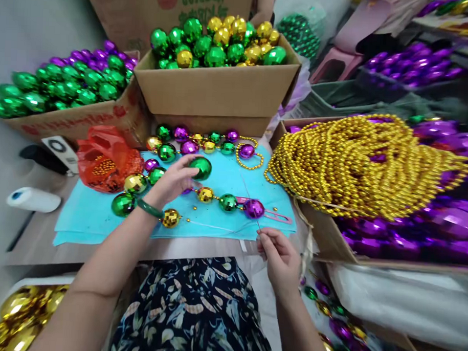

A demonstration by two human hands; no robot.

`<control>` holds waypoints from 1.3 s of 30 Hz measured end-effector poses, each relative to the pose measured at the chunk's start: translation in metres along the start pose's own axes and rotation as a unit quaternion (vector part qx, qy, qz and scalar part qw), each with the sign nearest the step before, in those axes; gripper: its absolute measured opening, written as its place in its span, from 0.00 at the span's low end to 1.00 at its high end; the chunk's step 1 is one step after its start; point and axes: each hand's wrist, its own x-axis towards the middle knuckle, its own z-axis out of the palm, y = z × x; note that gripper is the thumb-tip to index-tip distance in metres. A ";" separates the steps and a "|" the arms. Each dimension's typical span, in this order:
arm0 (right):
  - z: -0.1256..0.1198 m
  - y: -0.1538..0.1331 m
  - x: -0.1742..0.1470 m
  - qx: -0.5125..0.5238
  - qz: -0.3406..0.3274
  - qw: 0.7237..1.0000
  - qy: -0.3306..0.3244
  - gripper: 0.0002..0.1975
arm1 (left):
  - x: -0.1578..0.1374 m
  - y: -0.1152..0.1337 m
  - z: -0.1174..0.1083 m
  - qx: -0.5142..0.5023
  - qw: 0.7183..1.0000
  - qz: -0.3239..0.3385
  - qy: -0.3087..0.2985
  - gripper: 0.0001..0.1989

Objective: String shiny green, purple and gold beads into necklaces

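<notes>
My left hand (176, 181), a green bangle on its wrist, grips a shiny green ball bead (203, 168) with its fingers above the blue cloth (224, 229). My right hand (279, 254) is closed in a pinch at the cloth's front edge, on what looks like a thin needle (258, 225). This rises toward a purple ball bead (253, 209). A white thread (213, 226) runs across the cloth toward the right fingers. Left of the purple bead, a green bead (228, 202) and a gold bead (205, 195) lie in a row.
Behind the cloth, a cardboard box (217, 93) holds green and gold balls. Gold bead strands (365, 164) heap over a box of purple balls at right. At left are a red plastic bag (104, 158), a white thread spool (33, 199) and a box (105, 122) of green and purple balls.
</notes>
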 end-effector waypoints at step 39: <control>0.032 -0.001 -0.004 -0.060 -0.024 0.986 -0.153 0.09 | -0.083 -0.029 -0.015 -0.085 0.994 0.030 -0.058 0.29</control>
